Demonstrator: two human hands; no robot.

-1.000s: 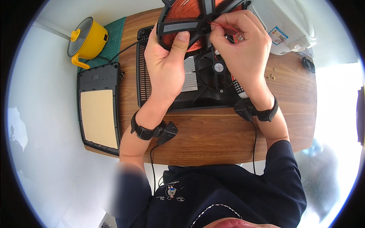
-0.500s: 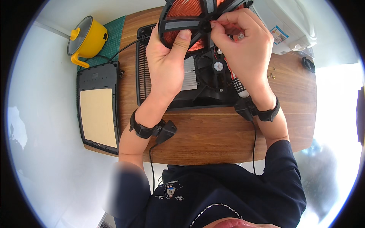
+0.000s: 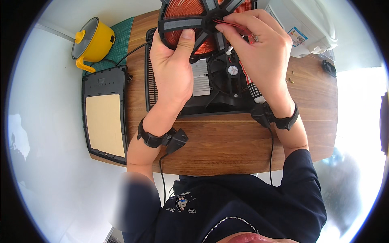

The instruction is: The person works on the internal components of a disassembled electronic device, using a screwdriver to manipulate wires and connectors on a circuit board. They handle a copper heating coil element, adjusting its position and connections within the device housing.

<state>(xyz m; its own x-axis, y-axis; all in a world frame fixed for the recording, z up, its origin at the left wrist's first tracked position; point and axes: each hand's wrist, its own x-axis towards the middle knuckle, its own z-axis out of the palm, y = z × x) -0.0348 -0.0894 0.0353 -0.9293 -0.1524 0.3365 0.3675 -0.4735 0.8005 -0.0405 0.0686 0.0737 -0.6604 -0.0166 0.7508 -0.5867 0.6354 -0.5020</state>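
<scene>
Left hand (image 3: pixel 174 71) fingers gripping coil (image 3: pixel 206 24), right hand (image 3: pixel 263 46) fingers pinching red wires (image 3: pixel 239 27); I'd brace coil, avoid tugging.

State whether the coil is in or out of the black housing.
Out: the left hand grips the coil above the housing, whose fan shows.

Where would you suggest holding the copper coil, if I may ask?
Probably by the outer rim of the coil, from the left, as the left hand does: that round edge lies away from the hub, beside which the right hand pinches the red wires.
</scene>
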